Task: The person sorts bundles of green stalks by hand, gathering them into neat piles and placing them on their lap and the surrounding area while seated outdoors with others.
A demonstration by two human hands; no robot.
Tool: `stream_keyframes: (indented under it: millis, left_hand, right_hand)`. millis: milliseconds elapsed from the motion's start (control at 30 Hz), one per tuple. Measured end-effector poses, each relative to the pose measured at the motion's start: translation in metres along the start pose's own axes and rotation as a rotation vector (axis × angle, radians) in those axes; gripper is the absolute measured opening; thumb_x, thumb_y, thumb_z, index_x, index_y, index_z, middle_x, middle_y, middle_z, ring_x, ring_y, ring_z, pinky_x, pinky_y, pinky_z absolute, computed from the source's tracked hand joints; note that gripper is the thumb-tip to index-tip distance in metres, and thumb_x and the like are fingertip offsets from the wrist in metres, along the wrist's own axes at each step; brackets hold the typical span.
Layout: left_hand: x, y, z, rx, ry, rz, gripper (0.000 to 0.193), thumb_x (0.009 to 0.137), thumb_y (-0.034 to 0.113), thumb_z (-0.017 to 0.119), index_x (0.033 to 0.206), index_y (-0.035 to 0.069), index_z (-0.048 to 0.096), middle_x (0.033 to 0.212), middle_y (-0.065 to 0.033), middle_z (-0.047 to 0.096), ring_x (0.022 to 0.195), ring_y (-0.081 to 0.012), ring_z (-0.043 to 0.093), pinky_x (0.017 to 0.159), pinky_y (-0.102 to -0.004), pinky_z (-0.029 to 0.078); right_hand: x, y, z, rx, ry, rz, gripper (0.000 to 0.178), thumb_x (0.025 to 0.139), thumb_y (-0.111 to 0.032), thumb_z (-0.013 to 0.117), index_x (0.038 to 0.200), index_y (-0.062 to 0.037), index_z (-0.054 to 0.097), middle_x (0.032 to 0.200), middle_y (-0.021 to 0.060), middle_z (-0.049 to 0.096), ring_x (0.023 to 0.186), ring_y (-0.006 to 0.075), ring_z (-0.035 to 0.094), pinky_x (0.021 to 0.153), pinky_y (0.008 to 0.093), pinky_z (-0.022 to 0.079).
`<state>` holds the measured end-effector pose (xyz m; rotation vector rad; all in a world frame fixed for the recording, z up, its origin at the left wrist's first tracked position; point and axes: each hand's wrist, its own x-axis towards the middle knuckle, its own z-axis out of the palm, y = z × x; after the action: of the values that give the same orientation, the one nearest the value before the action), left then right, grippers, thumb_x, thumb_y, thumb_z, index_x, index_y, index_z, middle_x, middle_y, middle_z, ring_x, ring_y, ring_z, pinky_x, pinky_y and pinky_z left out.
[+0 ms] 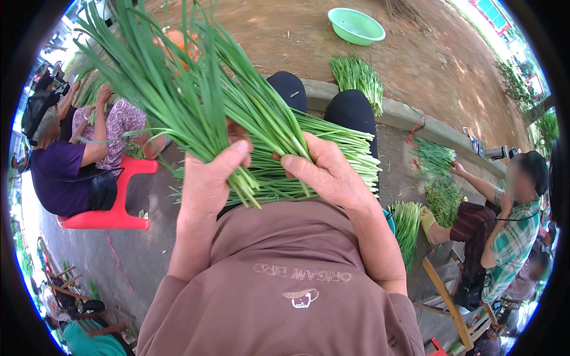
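Long green garlic chives fill both of my hands above my lap. My left hand (212, 178) is closed round one bunch of garlic chives (172, 101), its leaves fanning up and to the left, its pale stem ends poking out below. Close beside it, my right hand (323, 172) grips a second bunch (261, 110) near the stem ends, thumb pressed on the stalks. The two bunches overlap at their leaves. Under them a thick pile of garlic chives (344, 148) lies across my lap, pale ends pointing right. My hands hide part of that pile.
A light green basin (356, 26) sits on the dirt beyond a concrete kerb (409, 121). More chives (359, 80) lie by the kerb and on the ground at right (407, 231). People sit on both sides, one on a red stool (122, 199), another by a wooden chair (445, 285).
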<state>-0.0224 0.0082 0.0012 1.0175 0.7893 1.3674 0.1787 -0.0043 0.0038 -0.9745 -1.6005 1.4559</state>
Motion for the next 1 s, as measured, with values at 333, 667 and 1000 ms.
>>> stream_keyframes:
  millis: [333, 667, 1000]
  left_hand:
    - [0.017, 0.038, -0.055, -0.084, 0.397, 0.297, 0.041, 0.084, -0.003, 0.060, 0.124, -0.002, 0.052, 0.105, -0.0053, 0.055, 0.078, -0.0100, 0.051, 0.060, -0.0235, 0.043]
    - [0.009, 0.056, -0.055, -0.012, 0.296, 0.430, 0.047, 0.088, 0.002, 0.058, 0.133, 0.008, 0.047, 0.097, 0.0011, 0.051, 0.075, -0.0096, 0.047, 0.066, -0.0261, 0.045]
    - [0.008, 0.048, -0.043, -0.052, 0.247, 0.403, 0.049, 0.087, -0.004, 0.056, 0.134, 0.005, 0.044, 0.105, -0.0028, 0.055, 0.080, -0.0108, 0.049, 0.063, -0.0245, 0.043]
  right_hand:
    - [0.023, -0.027, -0.065, -0.692, 0.208, -0.405, 0.020, 0.093, -0.019, 0.056, 0.093, -0.0025, 0.046, 0.072, 0.0131, 0.054, 0.068, 0.0324, 0.055, 0.061, 0.0383, 0.044]
    - [0.019, 0.049, -0.127, -1.369, -0.087, 0.258, 0.020, 0.088, -0.017, 0.059, 0.099, -0.0036, 0.049, 0.087, 0.0181, 0.062, 0.088, 0.0398, 0.059, 0.073, 0.0474, 0.045]
    - [0.018, 0.050, -0.135, -1.026, -0.042, 0.131, 0.030, 0.084, -0.018, 0.062, 0.109, -0.0014, 0.056, 0.098, 0.0202, 0.062, 0.095, 0.0370, 0.058, 0.082, 0.0426, 0.045]
